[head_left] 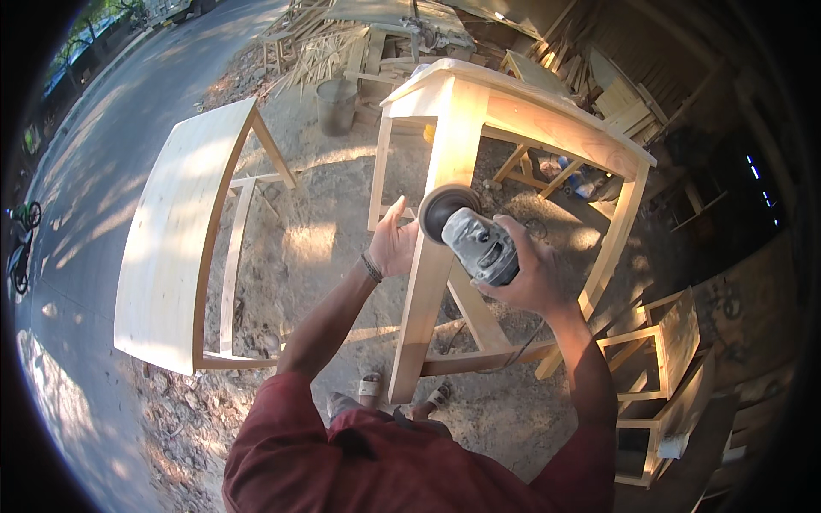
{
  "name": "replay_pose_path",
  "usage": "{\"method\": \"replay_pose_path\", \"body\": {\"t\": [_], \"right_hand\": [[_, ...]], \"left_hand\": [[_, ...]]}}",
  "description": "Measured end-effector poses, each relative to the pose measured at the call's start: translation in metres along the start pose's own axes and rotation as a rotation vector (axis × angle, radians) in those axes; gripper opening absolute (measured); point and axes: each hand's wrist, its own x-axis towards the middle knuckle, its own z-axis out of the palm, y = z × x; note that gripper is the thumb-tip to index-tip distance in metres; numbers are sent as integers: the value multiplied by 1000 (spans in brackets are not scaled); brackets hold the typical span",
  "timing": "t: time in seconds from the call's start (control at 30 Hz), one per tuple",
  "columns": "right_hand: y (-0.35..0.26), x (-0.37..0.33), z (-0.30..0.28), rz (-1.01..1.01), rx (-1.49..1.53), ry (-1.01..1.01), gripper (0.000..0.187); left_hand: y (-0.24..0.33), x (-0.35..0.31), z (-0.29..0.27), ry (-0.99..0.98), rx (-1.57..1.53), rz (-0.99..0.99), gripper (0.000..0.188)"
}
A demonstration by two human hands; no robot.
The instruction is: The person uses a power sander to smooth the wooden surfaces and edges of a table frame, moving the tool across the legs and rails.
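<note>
My right hand [540, 272] is wrapped round the grey, dust-covered body of an angle grinder [481, 244]. Its round sanding disc [445, 209] is against, or very close to, the broad leg [453, 154] of a pale, unpainted wooden table [556, 120]. At the left edge of that leg is my left hand [393, 244], thumb stretched upward and apart; the palm side faces the wood, and the fingertips are partly hidden by it. A dark bracelet circles the left wrist. From the grinder a thin cord [522, 346] hangs down near the lower rail.
A second wooden table [184, 222] leans over the ground on the left. Behind stand a dark bucket [336, 107] and piled wood scraps [333, 56]. Small wooden frames [654, 350] are stacked at right. Rubble [184, 410] borders the road [85, 256]; my sandalled feet [369, 386] are below.
</note>
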Motion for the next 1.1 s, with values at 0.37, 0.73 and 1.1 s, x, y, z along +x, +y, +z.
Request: {"method": "replay_pose_path", "body": {"t": [0.37,0.73,1.1], "right_hand": [[-13,9,-8,12,-4,-38,93],[-12,63,-47,169,-7,-46,100],[-28,92,-66,278,-120,-44,95]], "left_hand": [[-22,-5,17,271,302,147,88],[-44,-9,27,143,726,213,88],[-54,-16,22,263,722,245,78]]}}
